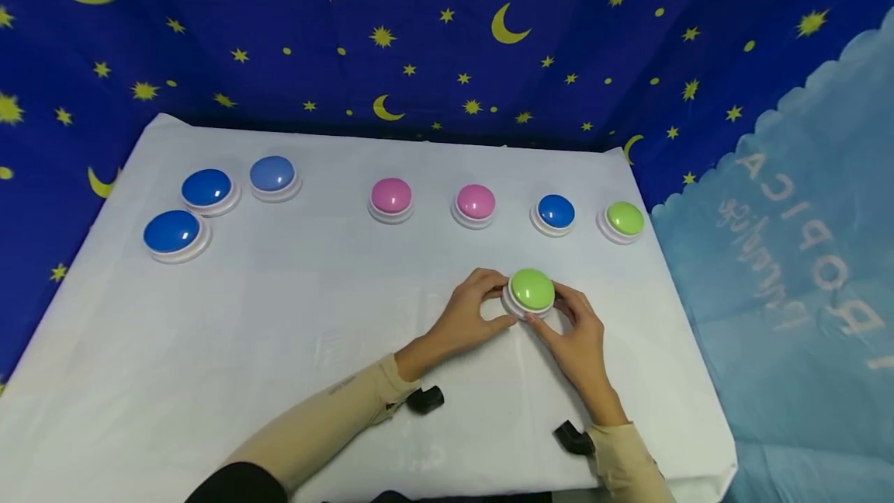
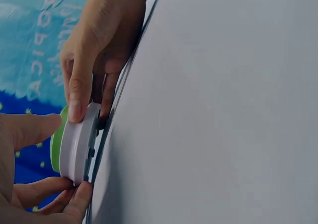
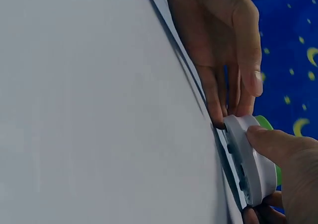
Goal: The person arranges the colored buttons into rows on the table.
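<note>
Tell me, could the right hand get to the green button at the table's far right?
Probably yes: only bare white table shows between the right hand and that far-right green button. But it grips the nearer green button, so it would likely need to let go first.

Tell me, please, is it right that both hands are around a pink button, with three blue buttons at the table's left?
No: the head view shows both hands around a green button, not pink; three blue buttons are at the table's left.
</note>
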{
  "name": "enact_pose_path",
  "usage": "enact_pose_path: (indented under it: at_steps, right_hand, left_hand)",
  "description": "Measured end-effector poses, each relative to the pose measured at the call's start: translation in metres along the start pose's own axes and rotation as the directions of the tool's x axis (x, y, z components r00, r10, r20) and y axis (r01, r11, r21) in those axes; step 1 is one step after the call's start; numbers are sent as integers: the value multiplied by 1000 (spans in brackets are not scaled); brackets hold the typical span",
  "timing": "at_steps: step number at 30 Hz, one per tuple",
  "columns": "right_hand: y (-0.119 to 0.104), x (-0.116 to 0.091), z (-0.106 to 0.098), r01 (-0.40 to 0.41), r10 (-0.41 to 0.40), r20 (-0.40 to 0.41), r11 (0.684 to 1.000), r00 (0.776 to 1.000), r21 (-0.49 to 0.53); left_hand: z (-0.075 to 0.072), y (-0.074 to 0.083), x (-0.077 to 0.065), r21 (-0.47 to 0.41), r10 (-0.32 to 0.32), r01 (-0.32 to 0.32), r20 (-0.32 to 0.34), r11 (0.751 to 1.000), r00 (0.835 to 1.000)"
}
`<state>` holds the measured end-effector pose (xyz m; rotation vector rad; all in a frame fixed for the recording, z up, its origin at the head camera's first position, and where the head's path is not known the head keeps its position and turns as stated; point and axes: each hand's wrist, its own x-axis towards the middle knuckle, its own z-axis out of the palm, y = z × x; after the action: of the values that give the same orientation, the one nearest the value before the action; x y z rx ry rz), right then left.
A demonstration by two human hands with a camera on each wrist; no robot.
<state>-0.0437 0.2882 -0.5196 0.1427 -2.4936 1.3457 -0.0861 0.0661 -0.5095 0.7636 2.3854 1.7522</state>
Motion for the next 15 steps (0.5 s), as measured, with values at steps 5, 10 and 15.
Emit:
enact_pose_path:
  at_steps: [5,10,15]
  right_hand:
    - [8,-6,-26,-87,82,-85,995,993,-47]
    - [25,-9,-51,-141,131,-145,988,981,-65]
    - [42,-7,-69,-159,135,-216,982,967,-102]
  left_hand:
    - [31,9,22,20,-2,0,65,1000,998]
    - [60,14,44,43,38,-43,112,998,993]
    - [83,17,65,59,72,-82,163,995,984]
